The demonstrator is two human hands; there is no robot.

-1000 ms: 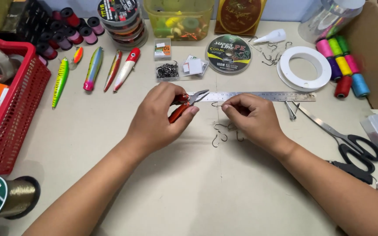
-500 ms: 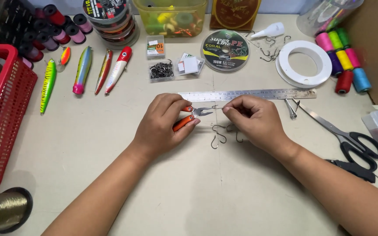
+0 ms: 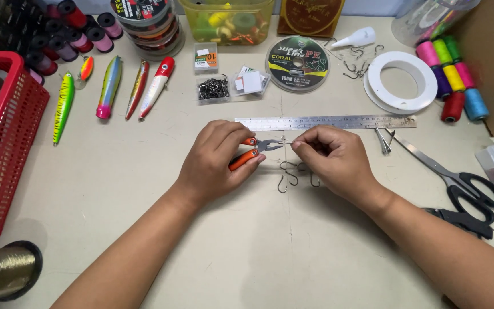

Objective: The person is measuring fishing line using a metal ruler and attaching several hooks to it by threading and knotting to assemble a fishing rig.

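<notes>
My left hand (image 3: 215, 163) is wrapped around a small pair of pliers (image 3: 253, 151) with orange handles, fingers squeezed shut on the grips. The tool's long axis runs left to right, tilting a little upward, its nose pointing at my right hand (image 3: 333, 157). There my thumb and forefinger are pinched tight on something very small — too fine for me to make out, though it sits right at the plier tip, so both hands meet at one spot just below the steel ruler (image 3: 324, 122).

Directly under that meeting point lie a few loose hooks (image 3: 293, 171) on the table (image 3: 247, 246), touching or nearly touching my right knuckles; the right hand is the nearer one to them.

The ruler closes off the far side, parallel to the pliers. The scissors (image 3: 458, 183) lie well off to the right, beside my forearm. The fishing lures (image 3: 110, 86) and the red basket (image 3: 7, 154) stay well apart on the left. Toward me the table is bare — that is the open room.
</notes>
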